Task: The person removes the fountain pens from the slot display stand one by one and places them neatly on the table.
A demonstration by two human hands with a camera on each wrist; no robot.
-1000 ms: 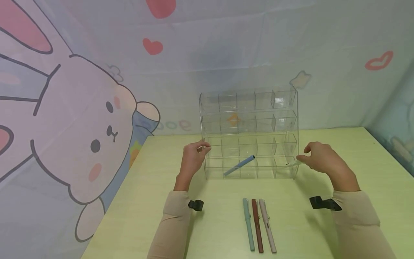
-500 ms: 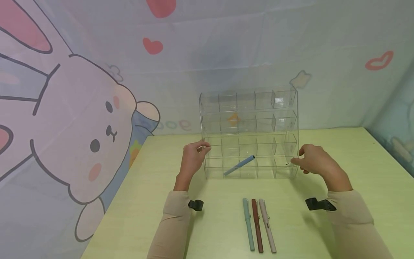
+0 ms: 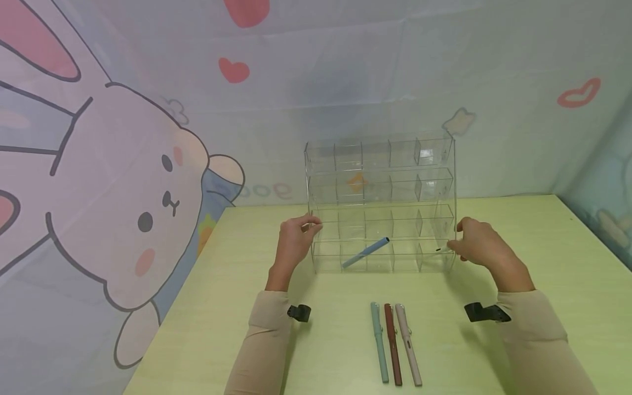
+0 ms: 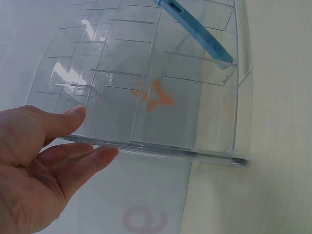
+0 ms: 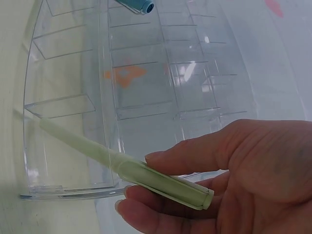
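A clear tiered rack (image 3: pixel 379 226) with rows of compartments stands near the back of the table. My left hand (image 3: pixel 294 241) holds its left side panel, thumb on the inner side and fingers outside in the left wrist view. At the rack's right side, my right hand (image 3: pixel 486 247) pinches the capped end of a pale green pen (image 5: pixel 161 184) between thumb and fingers. That pen slants into the bottom row's right-end compartment; whether its tip touches the base, I cannot tell. A blue pen (image 3: pixel 365 253) leans diagonally in the bottom row.
In front of the rack, a mint green pen (image 3: pixel 379 343), a dark red pen (image 3: pixel 393 344) and a pale pinkish pen (image 3: pixel 408 344) lie side by side on the yellow-green table (image 3: pixel 222 307). A printed cloth backdrop (image 3: pixel 375 66) hangs close behind the rack.
My right hand has shifted left, closer to the rack, carrying the pale green pen further over the right-end compartment. My left hand and the other pens have stayed in place.
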